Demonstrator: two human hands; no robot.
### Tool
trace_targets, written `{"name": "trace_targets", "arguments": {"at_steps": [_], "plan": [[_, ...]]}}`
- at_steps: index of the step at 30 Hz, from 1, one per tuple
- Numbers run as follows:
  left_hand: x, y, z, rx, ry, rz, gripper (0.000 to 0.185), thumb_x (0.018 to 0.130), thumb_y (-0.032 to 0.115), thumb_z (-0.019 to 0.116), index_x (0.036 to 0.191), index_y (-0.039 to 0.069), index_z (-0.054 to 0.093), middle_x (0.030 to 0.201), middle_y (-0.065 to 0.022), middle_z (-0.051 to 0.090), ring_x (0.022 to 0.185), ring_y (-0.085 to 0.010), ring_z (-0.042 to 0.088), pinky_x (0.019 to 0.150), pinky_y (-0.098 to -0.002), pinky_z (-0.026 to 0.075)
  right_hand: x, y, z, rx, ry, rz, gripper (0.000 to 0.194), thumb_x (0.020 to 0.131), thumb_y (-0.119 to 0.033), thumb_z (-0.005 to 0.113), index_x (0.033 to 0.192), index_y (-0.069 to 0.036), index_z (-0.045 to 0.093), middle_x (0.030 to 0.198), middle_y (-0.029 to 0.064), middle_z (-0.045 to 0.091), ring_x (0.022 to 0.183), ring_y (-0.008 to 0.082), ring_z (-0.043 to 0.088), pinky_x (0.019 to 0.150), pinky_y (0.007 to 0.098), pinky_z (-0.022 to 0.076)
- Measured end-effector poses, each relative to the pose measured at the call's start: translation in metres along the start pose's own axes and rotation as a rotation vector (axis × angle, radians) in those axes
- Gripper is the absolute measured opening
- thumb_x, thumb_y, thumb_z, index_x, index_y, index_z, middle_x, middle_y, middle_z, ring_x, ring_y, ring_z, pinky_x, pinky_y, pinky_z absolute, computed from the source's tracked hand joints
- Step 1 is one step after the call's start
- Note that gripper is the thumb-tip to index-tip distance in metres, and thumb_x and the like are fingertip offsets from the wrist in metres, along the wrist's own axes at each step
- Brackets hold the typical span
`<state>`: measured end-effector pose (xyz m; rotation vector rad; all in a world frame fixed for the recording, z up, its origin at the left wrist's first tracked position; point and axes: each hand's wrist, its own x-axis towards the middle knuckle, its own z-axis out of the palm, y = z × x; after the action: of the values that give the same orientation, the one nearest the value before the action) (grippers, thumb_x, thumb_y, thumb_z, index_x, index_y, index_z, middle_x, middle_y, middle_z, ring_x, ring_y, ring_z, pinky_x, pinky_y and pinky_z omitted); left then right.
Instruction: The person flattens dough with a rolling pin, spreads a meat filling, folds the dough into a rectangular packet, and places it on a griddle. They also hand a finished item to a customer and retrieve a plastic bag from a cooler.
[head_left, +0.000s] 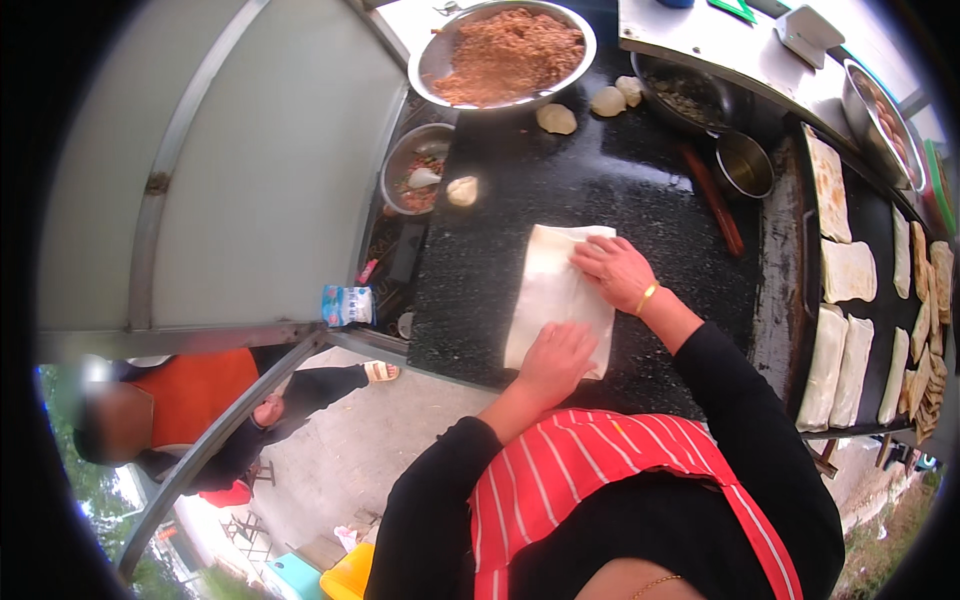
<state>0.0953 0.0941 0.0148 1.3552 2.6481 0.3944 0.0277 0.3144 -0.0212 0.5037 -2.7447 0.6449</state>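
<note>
A flat, folded rectangle of pale dough (553, 281) lies on the black stone worktop (472, 300) before me. My left hand (559, 352) rests on its near end, palm down with the fingers spread a little. At the far right corner, my right hand (613, 270) lies over the dough with its fingers bent slightly. Neither hand shows anything gripped in it. Beyond the dough are a flattened dough ball (556, 118) and two rounder dough balls (608, 101). Another dough ball (462, 191) sits near the worktop's left edge.
A large steel bowl of reddish filling (427, 71) stands at the back. A wooden rolling pin (712, 201) lies near a metal cup of oil (744, 165). On the right, a griddle (885, 247) bears several flatbreads. Beyond the left frame stands a person in an orange vest (199, 397).
</note>
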Motion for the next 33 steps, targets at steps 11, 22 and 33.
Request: {"name": "trace_targets", "arguments": {"at_steps": [11, 22, 33], "plan": [[-0.025, -0.074, -0.042, -0.344, 0.408, -0.26, 0.041, 0.096, 0.026, 0.063, 0.133, 0.009, 0.06, 0.128, -0.0122, 0.066, 0.126, -0.0269, 0.058, 0.116, -0.0524, 0.027, -0.045, -0.007, -0.004, 0.733, 0.431, 0.827, 0.02, 0.1, -0.01, 0.063, 0.114, 0.001, 0.072, 0.11, 0.0087, 0.073, 0.1, 0.0143, 0.068, 0.09, 0.0274, 0.0534], [-0.188, -0.154, -0.047, -0.568, 0.541, -0.697, 0.01, 0.093, 0.017, 0.069, 0.097, 0.009, 0.065, 0.077, -0.0081, 0.068, 0.068, -0.0269, 0.062, 0.064, -0.0381, 0.048, -0.137, -0.117, -0.023, 0.444, 0.542, 1.261, 0.022, 0.103, -0.026, 0.062, 0.11, -0.008, 0.073, 0.096, 0.0008, 0.075, 0.088, 0.0073, 0.068, 0.064, 0.0183, 0.0412], [-0.339, -0.108, 0.009, -0.705, 0.827, -1.083, 0.021, 0.095, 0.018, 0.066, 0.11, 0.004, 0.065, 0.074, -0.0139, 0.067, 0.066, -0.0266, 0.065, 0.061, -0.0365, 0.049, -0.056, -0.226, 0.0, 0.304, 0.019, 0.37, 0.011, 0.093, -0.005, 0.069, 0.102, -0.002, 0.073, 0.082, 0.0083, 0.07, 0.074, 0.0182, 0.065, 0.068, 0.0285, 0.051]]}}
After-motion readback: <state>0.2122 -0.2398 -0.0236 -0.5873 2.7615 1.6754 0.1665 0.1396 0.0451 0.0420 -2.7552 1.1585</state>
